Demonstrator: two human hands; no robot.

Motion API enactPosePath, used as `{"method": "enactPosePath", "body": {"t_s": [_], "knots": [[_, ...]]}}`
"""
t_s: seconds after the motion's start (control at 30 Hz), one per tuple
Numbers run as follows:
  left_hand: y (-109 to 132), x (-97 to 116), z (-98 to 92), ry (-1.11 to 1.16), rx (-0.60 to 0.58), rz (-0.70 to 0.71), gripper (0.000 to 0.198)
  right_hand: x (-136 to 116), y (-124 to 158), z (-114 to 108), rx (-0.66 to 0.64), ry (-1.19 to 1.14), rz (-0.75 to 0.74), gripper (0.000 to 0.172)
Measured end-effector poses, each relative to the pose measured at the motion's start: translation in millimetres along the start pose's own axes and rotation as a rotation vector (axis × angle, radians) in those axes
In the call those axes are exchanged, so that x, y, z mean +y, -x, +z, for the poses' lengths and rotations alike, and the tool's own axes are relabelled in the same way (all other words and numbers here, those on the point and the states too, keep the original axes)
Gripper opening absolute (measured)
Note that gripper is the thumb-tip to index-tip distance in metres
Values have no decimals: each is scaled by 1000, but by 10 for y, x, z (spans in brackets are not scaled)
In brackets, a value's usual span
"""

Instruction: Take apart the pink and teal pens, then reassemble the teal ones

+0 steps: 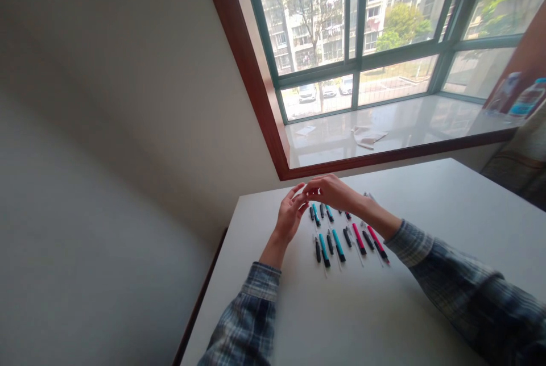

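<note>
Several pens lie side by side in rows on the white table point(384, 309): teal ones point(336, 244), black ones point(318, 250) and red ones point(359, 238). My left hand point(290, 215) and my right hand point(330, 191) meet just above the far row of pens, fingertips touching. The right hand's fingers are curled in a pinch; what they hold is too small to make out. The left hand's fingers bend toward that pinch. Both sleeves are blue plaid.
A wide window sill point(405, 127) with a folded cloth point(367, 136) runs behind the table under a green-framed window. Bottles point(522, 98) stand at the sill's right end. A grey wall fills the left.
</note>
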State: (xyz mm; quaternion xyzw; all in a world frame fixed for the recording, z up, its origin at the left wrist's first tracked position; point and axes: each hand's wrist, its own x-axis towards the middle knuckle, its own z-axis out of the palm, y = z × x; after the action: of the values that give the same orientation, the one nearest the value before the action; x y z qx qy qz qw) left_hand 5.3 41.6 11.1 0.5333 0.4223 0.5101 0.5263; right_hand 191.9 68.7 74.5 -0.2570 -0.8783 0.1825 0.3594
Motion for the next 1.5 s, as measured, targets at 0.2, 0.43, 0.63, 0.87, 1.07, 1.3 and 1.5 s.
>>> {"method": "enactPosePath", "body": {"t_s": [0.2,0.43,0.63,0.87,1.07,1.3,1.5], "knots": [[23,5,-150,-291,21,83,66,92,47,14,31,39,85,10],[38,-250,-409,-934,-144,277,55,232,93,-5,97,60,80,12],[9,-293,-396,-984,-200,278,51,236,84,3,83,70,73,14],[32,-230,-378,-946,-221,256,36,204,88,9,50,62,78,13],[59,-103,-382,-691,-45,189,40,194,88,20,28,31,112,15],[256,-104,-396,-392,90,47,40,258,110,112,-5,54,165,17],[266,-48,-318,-352,110,128,35,269,114,167,-7,16,123,11]]}}
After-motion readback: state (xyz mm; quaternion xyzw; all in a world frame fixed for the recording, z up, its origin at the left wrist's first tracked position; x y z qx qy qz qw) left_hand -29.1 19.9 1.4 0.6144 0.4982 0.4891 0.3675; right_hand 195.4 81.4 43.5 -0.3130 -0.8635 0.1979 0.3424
